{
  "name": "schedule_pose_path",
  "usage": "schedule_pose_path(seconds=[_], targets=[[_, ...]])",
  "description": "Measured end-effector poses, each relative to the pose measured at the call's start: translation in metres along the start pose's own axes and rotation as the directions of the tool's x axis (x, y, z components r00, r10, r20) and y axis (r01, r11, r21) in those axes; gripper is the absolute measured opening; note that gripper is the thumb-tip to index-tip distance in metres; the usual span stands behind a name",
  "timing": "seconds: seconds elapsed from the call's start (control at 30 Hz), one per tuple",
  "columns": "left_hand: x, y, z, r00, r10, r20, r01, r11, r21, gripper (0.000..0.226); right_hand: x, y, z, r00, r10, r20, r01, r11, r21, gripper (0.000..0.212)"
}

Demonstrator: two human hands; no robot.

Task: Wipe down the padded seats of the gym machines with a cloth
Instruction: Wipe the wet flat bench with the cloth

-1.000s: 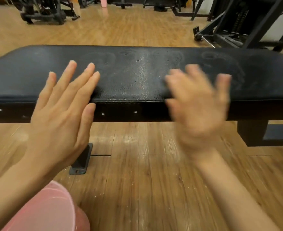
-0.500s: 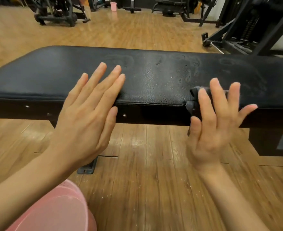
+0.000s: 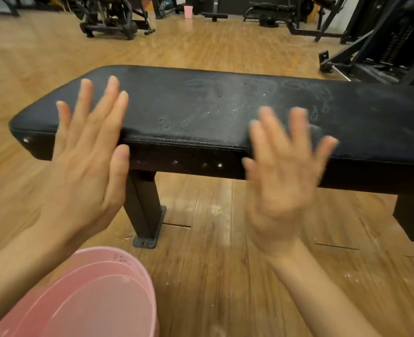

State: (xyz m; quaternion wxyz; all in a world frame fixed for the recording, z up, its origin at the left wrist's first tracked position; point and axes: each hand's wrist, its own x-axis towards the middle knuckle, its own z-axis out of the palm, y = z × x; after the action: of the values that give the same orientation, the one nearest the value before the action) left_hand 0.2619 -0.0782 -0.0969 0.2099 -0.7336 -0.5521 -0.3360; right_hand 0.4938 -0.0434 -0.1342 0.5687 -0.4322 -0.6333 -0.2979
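Observation:
A long black padded bench seat [image 3: 201, 105] runs across the view, its top wet with smears and droplets. My left hand [image 3: 89, 154] is flat with fingers apart over the seat's front edge near its left end, and it holds nothing. My right hand [image 3: 283, 171] is blurred by motion, fingers spread, against the front edge further right. A small patch of dark cloth [image 3: 314, 133] shows between its fingers, pressed to the seat; the rest of the cloth is hidden under the hand.
A pink plastic basin [image 3: 91, 295] sits on the wooden floor at the bottom left, close to the bench leg [image 3: 143, 205]. Black gym machines stand at the right [image 3: 383, 45] and far back left [image 3: 108, 18]. A pink cup [image 3: 188, 11] stands far off.
The view has swung so the seat's left end and leg now show. My right hand has gone from sharp to blurred along the front edge, covering more of the cloth. My left hand stays flat.

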Motion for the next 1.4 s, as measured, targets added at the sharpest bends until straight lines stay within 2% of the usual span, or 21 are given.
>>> schedule_pose_path(seconds=[0.1, 0.2, 0.27, 0.3, 0.4, 0.53, 0.6, 0.67, 0.77, 0.87, 0.93, 1.0, 1.1, 1.17, 1.2, 1.3, 1.4], targets=[[0.000, -0.004, 0.004, 0.999, -0.026, -0.029, 0.025, 0.999, -0.021, 0.054, 0.022, -0.052, 0.025, 0.990, -0.140, 0.035, 0.139, 0.990, 0.036, 0.028], [0.000, -0.006, 0.005, 0.999, 0.002, -0.042, -0.003, 1.000, -0.014, 0.053, 0.030, -0.031, 0.011, 0.950, -0.284, 0.132, 0.280, 0.959, 0.045, 0.031], [-0.001, -0.009, 0.005, 0.999, 0.020, -0.041, -0.022, 0.999, -0.032, 0.053, 0.025, 0.005, -0.009, 0.952, -0.260, 0.164, 0.266, 0.964, -0.017, 0.035], [-0.001, -0.009, 0.005, 0.999, 0.020, -0.050, -0.022, 0.999, -0.050, 0.053, 0.023, 0.017, -0.018, 0.965, -0.201, 0.167, 0.212, 0.976, -0.050, 0.038], [0.000, -0.007, 0.010, 0.995, 0.003, -0.101, -0.013, 0.995, -0.099, 0.052, 0.019, 0.002, -0.012, 0.989, -0.054, 0.140, 0.064, 0.995, -0.071, 0.042], [0.000, -0.009, 0.011, 0.994, 0.016, -0.106, -0.026, 0.995, -0.099, 0.053, 0.025, -0.077, 0.033, 0.970, -0.184, 0.157, 0.180, 0.983, 0.043, 0.034], [-0.001, -0.011, 0.009, 0.995, 0.041, -0.090, -0.048, 0.995, -0.085, 0.053, 0.028, -0.073, 0.032, 0.939, -0.281, 0.199, 0.266, 0.959, 0.099, 0.033], [-0.001, -0.013, 0.006, 0.995, 0.057, -0.079, -0.063, 0.995, -0.074, 0.053, 0.023, -0.037, 0.013, 0.919, -0.332, 0.213, 0.325, 0.943, 0.069, 0.033], [-0.001, -0.013, 0.006, 0.995, 0.065, -0.078, -0.071, 0.994, -0.083, 0.054, 0.010, 0.015, -0.015, 0.961, -0.225, 0.163, 0.237, 0.970, -0.059, 0.034], [0.000, -0.011, 0.009, 0.995, 0.051, -0.090, -0.060, 0.992, -0.108, 0.054, 0.003, -0.016, 0.007, 0.975, -0.156, 0.160, 0.169, 0.983, -0.077, 0.045], [0.001, -0.013, 0.008, 0.995, 0.058, -0.083, -0.068, 0.991, -0.120, 0.054, -0.001, -0.056, 0.032, 0.946, -0.282, 0.156, 0.296, 0.953, -0.068, 0.045], [0.000, -0.016, 0.005, 0.994, 0.098, -0.051, -0.104, 0.987, -0.126, 0.054, 0.001, -0.064, 0.041, 0.900, -0.415, 0.130, 0.426, 0.903, -0.063, 0.044], [-0.005, -0.033, -0.002, 0.992, 0.103, -0.070, -0.110, 0.988, -0.112, 0.055, -0.007, -0.013, 0.018, 0.809, -0.558, 0.185, 0.583, 0.800, -0.140, 0.063], [-0.010, -0.051, -0.005, 0.993, 0.017, -0.118, -0.029, 0.995, -0.098, 0.055, -0.016, 0.022, 0.000, 0.801, -0.547, 0.243, 0.594, 0.773, -0.221, 0.083], [-0.012, -0.059, -0.005, 0.990, -0.034, -0.140, 0.021, 0.995, -0.094, 0.056, -0.020, 0.027, -0.002, 0.815, -0.526, 0.241, 0.575, 0.783, -0.235, 0.083], [-0.013, -0.067, 0.002, 0.982, -0.095, -0.163, 0.079, 0.992, -0.102, 0.056, -0.018, -0.003, 0.016, 0.837, -0.518, 0.173, 0.544, 0.823, -0.165, 0.054], [-0.011, -0.066, 0.008, 0.974, -0.092, -0.208, 0.071, 0.992, -0.105, 0.056, -0.006, -0.056, 0.042, 0.769, -0.619, 0.160, 0.634, 0.771, -0.064, 0.050]])
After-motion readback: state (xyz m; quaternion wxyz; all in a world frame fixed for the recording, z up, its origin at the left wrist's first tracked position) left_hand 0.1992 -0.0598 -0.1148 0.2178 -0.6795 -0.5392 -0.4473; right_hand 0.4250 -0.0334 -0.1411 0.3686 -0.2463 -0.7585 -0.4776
